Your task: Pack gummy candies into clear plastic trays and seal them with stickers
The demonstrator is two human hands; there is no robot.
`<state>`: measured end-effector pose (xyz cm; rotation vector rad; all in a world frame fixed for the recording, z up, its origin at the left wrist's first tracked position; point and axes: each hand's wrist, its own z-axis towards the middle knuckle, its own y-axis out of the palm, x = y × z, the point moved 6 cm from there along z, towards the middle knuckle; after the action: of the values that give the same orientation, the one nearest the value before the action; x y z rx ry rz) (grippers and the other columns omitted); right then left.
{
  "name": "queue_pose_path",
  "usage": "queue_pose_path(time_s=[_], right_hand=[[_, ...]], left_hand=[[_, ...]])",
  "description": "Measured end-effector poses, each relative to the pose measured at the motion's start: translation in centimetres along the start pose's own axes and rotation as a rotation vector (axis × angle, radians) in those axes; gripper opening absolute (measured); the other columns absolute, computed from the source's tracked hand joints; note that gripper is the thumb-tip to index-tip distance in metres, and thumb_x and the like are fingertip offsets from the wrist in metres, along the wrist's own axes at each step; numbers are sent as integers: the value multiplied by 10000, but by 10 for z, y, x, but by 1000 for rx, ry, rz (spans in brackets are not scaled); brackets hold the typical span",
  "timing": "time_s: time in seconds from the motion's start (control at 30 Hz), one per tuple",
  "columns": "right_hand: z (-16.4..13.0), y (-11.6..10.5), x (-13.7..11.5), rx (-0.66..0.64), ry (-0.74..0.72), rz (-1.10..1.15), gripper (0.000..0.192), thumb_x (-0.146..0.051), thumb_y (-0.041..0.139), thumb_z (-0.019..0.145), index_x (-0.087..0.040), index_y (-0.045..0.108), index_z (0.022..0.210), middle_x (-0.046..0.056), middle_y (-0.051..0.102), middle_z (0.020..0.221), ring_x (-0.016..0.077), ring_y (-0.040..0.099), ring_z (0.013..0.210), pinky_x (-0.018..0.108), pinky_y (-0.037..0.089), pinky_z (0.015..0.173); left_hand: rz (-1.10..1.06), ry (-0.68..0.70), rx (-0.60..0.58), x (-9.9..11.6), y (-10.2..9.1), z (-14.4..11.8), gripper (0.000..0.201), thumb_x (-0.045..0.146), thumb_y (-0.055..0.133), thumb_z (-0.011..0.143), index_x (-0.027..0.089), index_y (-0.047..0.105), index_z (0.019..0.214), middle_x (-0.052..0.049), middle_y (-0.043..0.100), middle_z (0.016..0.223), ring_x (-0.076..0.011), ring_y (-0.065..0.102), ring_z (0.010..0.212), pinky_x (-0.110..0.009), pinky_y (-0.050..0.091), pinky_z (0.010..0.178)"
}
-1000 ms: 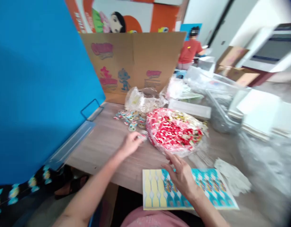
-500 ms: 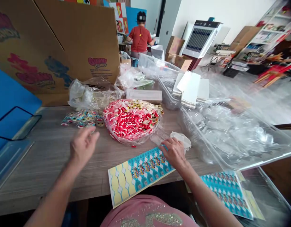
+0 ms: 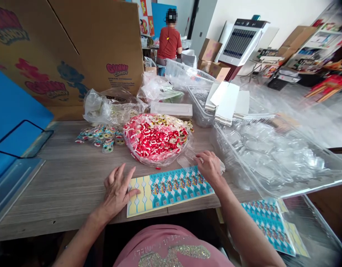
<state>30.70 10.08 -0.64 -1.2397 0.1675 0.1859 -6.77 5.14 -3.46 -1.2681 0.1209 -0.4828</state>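
Note:
A sheet of blue and yellow stickers (image 3: 173, 187) lies on the table in front of me. My left hand (image 3: 118, 191) is open at its left end, fingers spread, thumb over the yellow backing where stickers are gone. By the sheet's upper right edge, my right hand (image 3: 208, 167) has its fingers curled together on the edge of a small clear plastic container (image 3: 185, 161). White crumpled paper (image 3: 222, 167) shows partly behind that hand. Beyond the sheet sits an open bag of red and white gummy candies (image 3: 157, 139). Small filled packets (image 3: 100, 135) are piled left of it.
A large clear bin (image 3: 260, 191) of plastic containers stands at right, with white cards (image 3: 228, 102) at its far corner. A cardboard box (image 3: 104, 44) stands at back left. More sticker sheets (image 3: 268, 222) lie lower right. A person in red (image 3: 169, 40) sits farther back.
My left hand has moved from beside the packets down to the sheet's left end, uncovering a packet at the pile's near edge. The sheet has turned straighter and moved farther onto the table.

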Motion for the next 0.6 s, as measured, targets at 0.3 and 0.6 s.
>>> queue_pose_path(time_s=[0.3, 0.6], right_hand=[[37, 24, 12, -190, -241, 25, 238, -130, 582, 857, -242, 792, 873, 112, 660, 1149, 252, 523, 1033, 379, 434, 870], [39, 6, 20, -41, -259, 211, 151, -149, 529, 836, -181, 641, 739, 140, 596, 1124, 259, 545, 1065, 429, 478, 932]], left_hand=[[-55, -31, 98, -1, -13, -3, 545, 477, 597, 901, 216, 583, 1379, -212, 393, 1528, -418, 386, 1332, -601, 350, 1058], [-661, -111, 183, 32, -47, 21, 256, 303, 631, 885, 211, 730, 1102, -118, 719, 1135, -281, 634, 1098, -471, 489, 988]])
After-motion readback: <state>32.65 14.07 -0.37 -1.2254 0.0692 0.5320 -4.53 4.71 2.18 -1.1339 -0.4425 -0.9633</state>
